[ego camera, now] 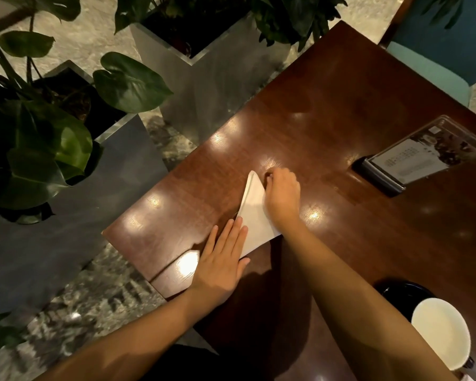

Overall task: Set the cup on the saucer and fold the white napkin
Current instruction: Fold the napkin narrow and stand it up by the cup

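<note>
The big brown worktop [327,111] filled most of the view, with green plants [47,138] in grey boxes off to one side; a menu stand [423,158] stood far over by the other edge; the white cup [441,332] sat near the bottom corner, and it looked to be on a dark saucer [404,291], though the arm hid part of it; the white napkin [254,215] lay in the middle, already a pointed triangle; the left hand [220,261] was spread flat, pressing down the near edge; the right hand [282,192] was curled over the far side, fingers tucked down, and I could not tell if it pinched the cloth or just pushed; the napkin looked light, soft and floppy, likely to slide on the shiny wood, so it was best held flat at an edge and lifted by a corner.
</note>
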The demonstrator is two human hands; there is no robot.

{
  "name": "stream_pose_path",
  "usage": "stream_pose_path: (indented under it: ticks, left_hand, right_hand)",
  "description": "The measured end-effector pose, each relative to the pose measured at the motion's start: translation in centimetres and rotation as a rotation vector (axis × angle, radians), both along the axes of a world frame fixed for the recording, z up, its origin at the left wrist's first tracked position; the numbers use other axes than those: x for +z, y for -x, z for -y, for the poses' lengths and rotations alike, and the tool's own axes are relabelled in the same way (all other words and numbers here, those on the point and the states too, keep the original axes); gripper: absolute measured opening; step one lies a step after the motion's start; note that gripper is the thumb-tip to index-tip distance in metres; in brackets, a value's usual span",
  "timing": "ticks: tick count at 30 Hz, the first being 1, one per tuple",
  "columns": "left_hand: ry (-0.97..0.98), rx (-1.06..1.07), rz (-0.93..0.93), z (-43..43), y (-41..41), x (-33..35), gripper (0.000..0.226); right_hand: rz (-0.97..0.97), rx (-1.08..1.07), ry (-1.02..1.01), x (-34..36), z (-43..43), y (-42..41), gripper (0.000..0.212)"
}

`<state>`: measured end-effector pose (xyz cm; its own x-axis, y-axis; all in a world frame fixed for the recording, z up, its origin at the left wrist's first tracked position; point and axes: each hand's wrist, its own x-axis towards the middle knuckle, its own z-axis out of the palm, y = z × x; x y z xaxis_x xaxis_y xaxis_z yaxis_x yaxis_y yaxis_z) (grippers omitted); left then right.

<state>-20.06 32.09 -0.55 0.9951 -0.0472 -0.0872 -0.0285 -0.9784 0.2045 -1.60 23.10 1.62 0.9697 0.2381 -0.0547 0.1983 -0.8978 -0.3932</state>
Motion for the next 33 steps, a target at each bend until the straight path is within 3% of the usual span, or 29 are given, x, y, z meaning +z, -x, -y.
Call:
stream_pose_path:
  ticks: [2, 4, 7, 13, 28, 30, 33]
  left_hand:
    - [-0.030, 0.005, -0.004, 0.1, 0.0, -0.1, 0.065]
    - [-0.041, 0.009, -0.001, 0.1, 0.1, -0.3, 0.065]
    - [-0.059, 0.001, -0.012, 0.1, 0.0, -0.6, 0.063]
    - [-0.083, -0.001, -0.002, 0.1, 0.5, -0.4, 0.065]
    - [-0.119, -0.042, -0.066, 0.0, 2.4, 0.2, 0.067]
    - [-0.119, -0.040, -0.063, 0.0, 2.3, 0.2, 0.067]
    - [-0.148, -0.046, -0.065, 0.1, 2.4, 0.0, 0.067]
  right_hand:
    - [0.048, 0.021, -0.044, 1.3, 0.5, 0.1, 0.023]
    - [0.110, 0.328, -0.082, 1.9, 0.8, 1.8, 0.033]
    - [-0.041, 0.629, 0.055, 1.1, 1.0, 5.2, 0.052]
    - [0.021, 0.529, 0.228, -1.5, -0.2, 4.0, 0.060]
    - [-0.035, 0.193, 0.205, -0.5, -3.1, -2.4, 0.061]
    - [0.024, 0.231, 0.163, 0.6, -2.3, -1.4, 0.061]
    - [0.080, 0.475, 0.066, 1.3, -1.0, 4.2, 0.059]
